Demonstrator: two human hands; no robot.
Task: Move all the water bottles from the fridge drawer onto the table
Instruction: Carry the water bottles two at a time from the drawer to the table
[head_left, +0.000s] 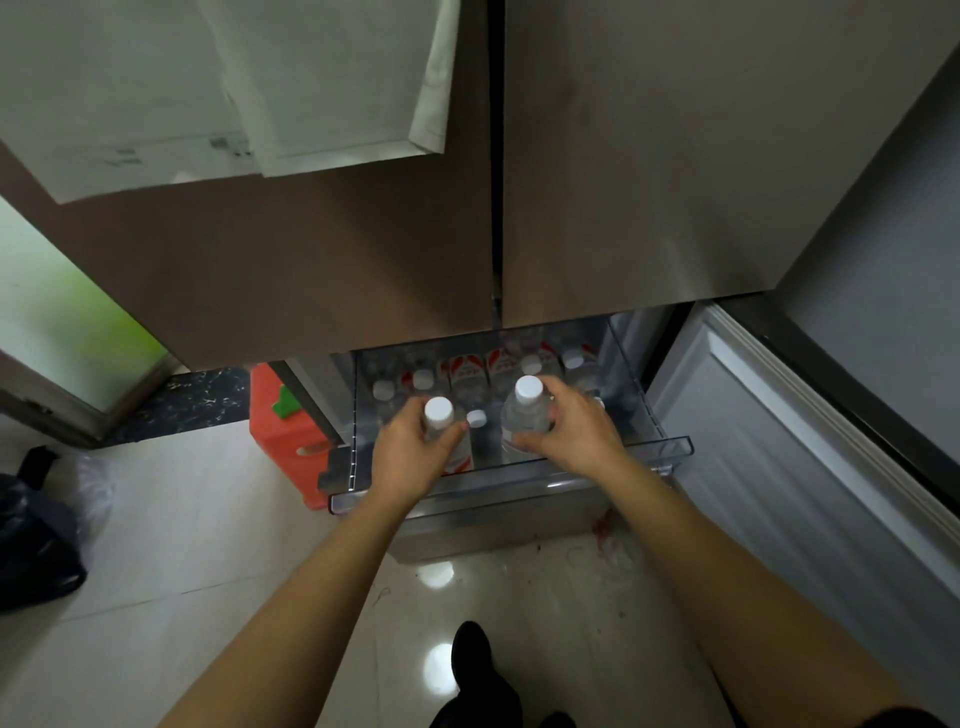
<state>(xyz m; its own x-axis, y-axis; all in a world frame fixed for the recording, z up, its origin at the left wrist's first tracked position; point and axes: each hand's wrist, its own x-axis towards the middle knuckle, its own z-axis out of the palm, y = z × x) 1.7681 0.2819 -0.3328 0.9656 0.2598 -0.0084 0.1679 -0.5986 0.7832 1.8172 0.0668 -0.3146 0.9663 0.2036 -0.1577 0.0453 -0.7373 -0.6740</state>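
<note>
At the front edge of the fridge drawer (670, 447), the left hand (410, 457) grips one water bottle (441, 421); the right hand (576, 431) grips another bottle (524, 415). Rear bottles (467, 376) sit partly hidden beneath the fridge doors (363, 234).

No legible text on bottle labels (470, 373)

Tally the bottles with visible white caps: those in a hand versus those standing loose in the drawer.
Bottles held, one in the left hand and one in the right hand: 2
Capped bottles standing loose in the drawer: 5 clearly visible
Total: 7 (others toward the back may be hidden)
</note>
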